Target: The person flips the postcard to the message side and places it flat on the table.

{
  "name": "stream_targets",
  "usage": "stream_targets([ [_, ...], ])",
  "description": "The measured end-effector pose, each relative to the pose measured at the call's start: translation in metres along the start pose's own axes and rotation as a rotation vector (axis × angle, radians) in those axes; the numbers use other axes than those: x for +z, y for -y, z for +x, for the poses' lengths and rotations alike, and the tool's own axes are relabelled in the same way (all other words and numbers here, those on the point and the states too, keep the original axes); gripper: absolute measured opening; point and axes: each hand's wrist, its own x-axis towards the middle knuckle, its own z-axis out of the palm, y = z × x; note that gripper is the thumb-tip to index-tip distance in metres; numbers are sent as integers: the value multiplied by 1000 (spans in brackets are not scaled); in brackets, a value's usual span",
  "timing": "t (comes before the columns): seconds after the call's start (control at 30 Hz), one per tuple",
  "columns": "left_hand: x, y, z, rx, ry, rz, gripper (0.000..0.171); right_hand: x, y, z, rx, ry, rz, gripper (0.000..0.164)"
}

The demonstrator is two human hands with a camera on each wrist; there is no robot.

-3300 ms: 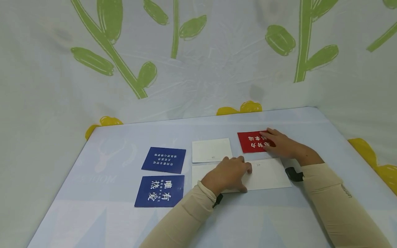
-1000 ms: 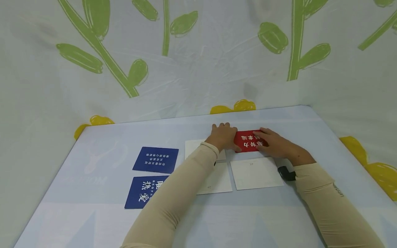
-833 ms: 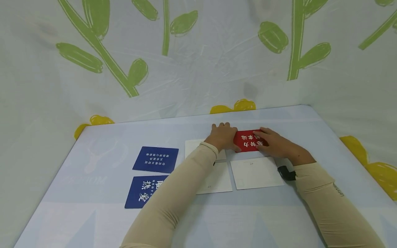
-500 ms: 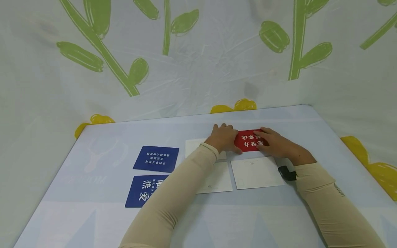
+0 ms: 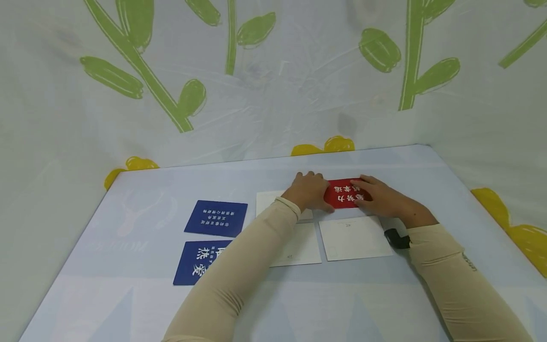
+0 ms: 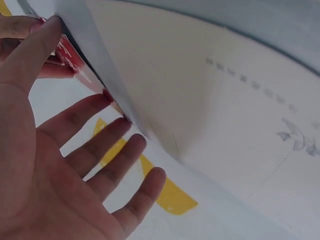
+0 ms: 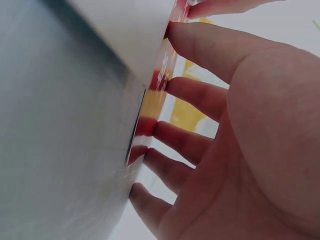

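A red card point(image 5: 344, 194) with white characters lies flat near the far side of the table. At its left edge is my left hand point(image 5: 308, 191), thumb and fingertips touching the card, fingers spread and fairly straight. My right hand point(image 5: 386, 199) rests its fingertips on the card's right part, as the right wrist view also shows. Under my left wrist a white card point(image 5: 266, 199) is partly hidden. Nearer to me lie two more white cards, the left one point(image 5: 302, 244) partly behind my sleeve and the right one point(image 5: 355, 238) in full view.
Left of my left arm lie two blue cards, the far one point(image 5: 217, 218) fully seen and the near one point(image 5: 194, 261) partly covered by my sleeve. The pale table point(image 5: 124, 304) ends at a patterned curtain point(image 5: 299, 95) behind.
Since the oldest frame, my left hand has moved from the near white cards to the red card's left edge, and a gap now separates those white cards. Over the last second both hands stay nearly still.
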Motion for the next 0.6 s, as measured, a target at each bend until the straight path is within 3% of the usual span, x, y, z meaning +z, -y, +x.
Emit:
stream_targets([
  [0.2, -1, 1, -2, 60, -9, -51, 52, -3, -2, 1, 6, 6, 33, 70],
  [0.6, 4, 8, 0, 89, 4, -111, 46, -9, -6, -1, 13, 30, 24, 69],
])
